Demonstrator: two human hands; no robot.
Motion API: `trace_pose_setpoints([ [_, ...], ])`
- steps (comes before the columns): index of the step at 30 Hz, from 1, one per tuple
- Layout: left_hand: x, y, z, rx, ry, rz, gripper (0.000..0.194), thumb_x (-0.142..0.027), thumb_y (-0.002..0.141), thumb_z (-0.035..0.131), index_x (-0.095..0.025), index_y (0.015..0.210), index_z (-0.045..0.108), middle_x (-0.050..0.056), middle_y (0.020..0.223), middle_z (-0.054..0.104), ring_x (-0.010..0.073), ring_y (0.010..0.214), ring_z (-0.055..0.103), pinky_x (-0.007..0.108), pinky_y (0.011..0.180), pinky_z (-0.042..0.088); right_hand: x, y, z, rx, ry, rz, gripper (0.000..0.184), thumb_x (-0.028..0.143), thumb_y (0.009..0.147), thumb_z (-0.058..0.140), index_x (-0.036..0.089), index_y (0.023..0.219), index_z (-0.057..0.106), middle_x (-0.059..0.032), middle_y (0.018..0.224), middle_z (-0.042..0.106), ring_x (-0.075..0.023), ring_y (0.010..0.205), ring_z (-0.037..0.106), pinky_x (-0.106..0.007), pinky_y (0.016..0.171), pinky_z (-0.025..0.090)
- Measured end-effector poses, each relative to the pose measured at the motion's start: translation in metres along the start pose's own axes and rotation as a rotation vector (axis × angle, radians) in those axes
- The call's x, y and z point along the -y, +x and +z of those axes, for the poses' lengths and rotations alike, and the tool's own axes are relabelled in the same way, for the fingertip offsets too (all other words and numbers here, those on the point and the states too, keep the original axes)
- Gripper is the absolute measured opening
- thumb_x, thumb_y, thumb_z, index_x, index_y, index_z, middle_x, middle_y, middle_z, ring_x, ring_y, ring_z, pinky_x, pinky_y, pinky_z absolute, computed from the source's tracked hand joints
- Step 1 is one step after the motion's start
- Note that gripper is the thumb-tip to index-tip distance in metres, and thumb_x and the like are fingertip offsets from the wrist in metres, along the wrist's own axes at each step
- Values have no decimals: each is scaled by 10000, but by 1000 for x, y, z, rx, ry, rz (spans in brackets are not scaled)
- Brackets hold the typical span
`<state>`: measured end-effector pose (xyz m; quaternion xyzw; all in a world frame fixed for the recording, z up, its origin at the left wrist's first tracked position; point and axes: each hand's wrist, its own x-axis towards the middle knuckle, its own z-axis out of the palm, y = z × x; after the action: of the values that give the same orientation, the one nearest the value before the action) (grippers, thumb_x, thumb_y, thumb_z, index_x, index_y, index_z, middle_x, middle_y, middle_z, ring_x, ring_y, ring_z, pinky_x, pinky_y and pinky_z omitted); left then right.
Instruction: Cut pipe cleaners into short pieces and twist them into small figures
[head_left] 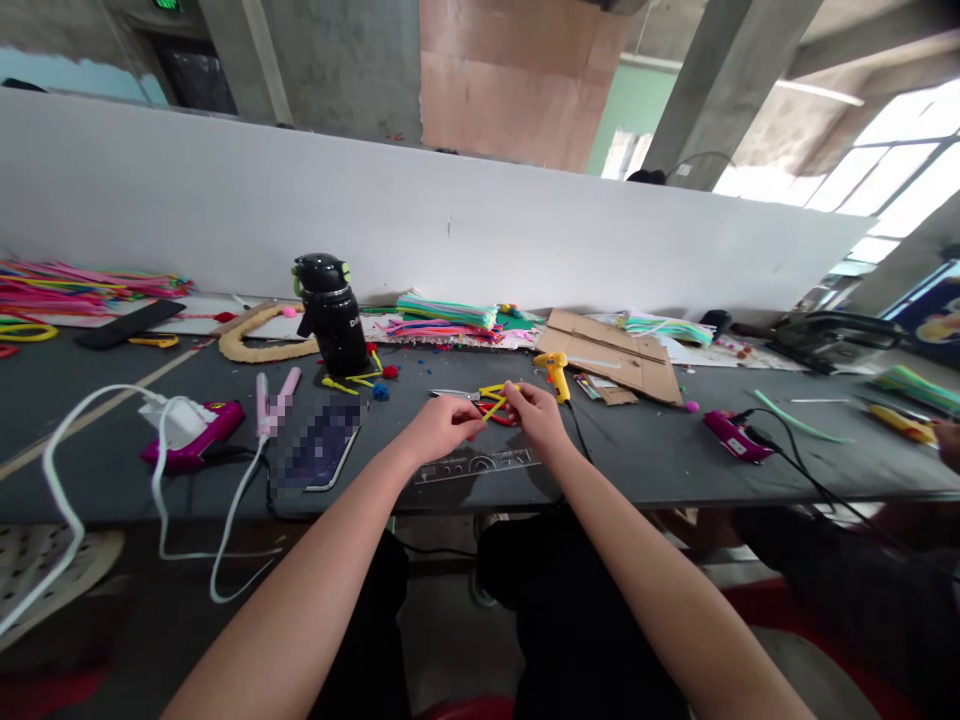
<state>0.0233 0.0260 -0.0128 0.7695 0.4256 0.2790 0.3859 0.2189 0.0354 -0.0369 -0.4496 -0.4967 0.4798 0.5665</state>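
Observation:
Between my two hands is a bent yellow pipe cleaner point(492, 409), held above the dark table. My left hand point(448, 424) pinches its lower end, while my right hand point(534, 410) grips the upper end near the bend. Just behind the fingers lie scissors point(453, 394) with red handles, partly hidden by my hands. Below the hands a clear plastic ruler point(477, 465) with cut-out shapes rests flat on the table. A yellow hot glue gun point(553, 374) lies right behind my right hand, its black cord running forward.
A black bottle point(334, 320) stands back left, near yellow pieces and pompoms point(381, 393). Left are a phone point(319, 445), a pink flat iron point(276, 402) and a purple power strip point(195, 437). Cardboard point(611, 355) and another purple strip point(736, 436) are right. A white partition point(450, 220) stands behind.

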Motion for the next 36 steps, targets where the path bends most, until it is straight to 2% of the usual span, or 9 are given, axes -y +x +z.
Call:
trace_pose_setpoints([
  [6,13,-12,-12,25,90,-81,239,-405,821,626,-198,726,700,48,665,714,192,602,628,279,572,434,-3,7,-17,-158,54,-2,496,655,678,775,178,751,665,36,581,517,-95,516,452,-244,498,367],
  [8,19,-14,-18,-40,74,-116,235,-401,829,618,-195,744,694,59,704,722,190,592,632,284,578,456,-3,5,-20,-117,-12,34,508,668,677,768,173,734,671,34,569,521,-97,505,450,-250,499,367],
  [11,20,-16,-21,-125,-80,-128,323,-444,842,630,-178,1010,704,101,948,747,201,716,688,291,635,517,-1,0,-11,40,-109,53,507,665,715,741,161,704,683,26,553,530,-95,496,441,-253,496,343],
  [15,6,-19,-18,-22,-234,-85,564,-437,812,699,-166,1299,612,115,1042,734,204,805,691,295,677,540,7,-8,15,160,-92,-27,451,601,769,735,167,674,659,27,561,542,-89,507,449,-246,503,344],
  [20,-2,-25,-24,-101,-28,21,316,-418,881,589,-144,823,734,66,775,709,178,697,614,281,674,465,9,-12,28,211,23,23,397,523,701,820,176,840,686,8,658,656,-120,575,585,-260,580,476],
  [28,12,-33,-33,-94,87,-5,358,-491,874,576,-170,774,699,31,696,668,174,661,578,268,629,412,6,-12,35,256,11,117,435,485,622,869,159,849,691,-19,690,708,-130,589,647,-286,624,550],
  [30,22,-39,-51,-192,162,-46,389,-509,890,538,-173,770,694,50,727,686,196,696,601,284,660,433,8,-13,37,248,-10,108,434,492,618,868,160,837,692,-15,670,701,-128,570,638,-287,610,551],
  [34,55,-66,-112,-781,457,-360,337,-443,864,554,-175,1002,704,148,1069,716,304,995,649,378,875,479,10,-15,35,228,-25,81,439,507,614,864,166,830,694,-8,657,687,-131,563,630,-289,590,547],
  [36,72,-80,-140,-843,610,-585,452,-440,811,602,-132,1135,672,248,1258,620,408,1140,597,480,931,469,9,-16,34,235,-25,80,438,514,622,858,163,825,690,-11,662,685,-130,560,626,-286,583,541],
])
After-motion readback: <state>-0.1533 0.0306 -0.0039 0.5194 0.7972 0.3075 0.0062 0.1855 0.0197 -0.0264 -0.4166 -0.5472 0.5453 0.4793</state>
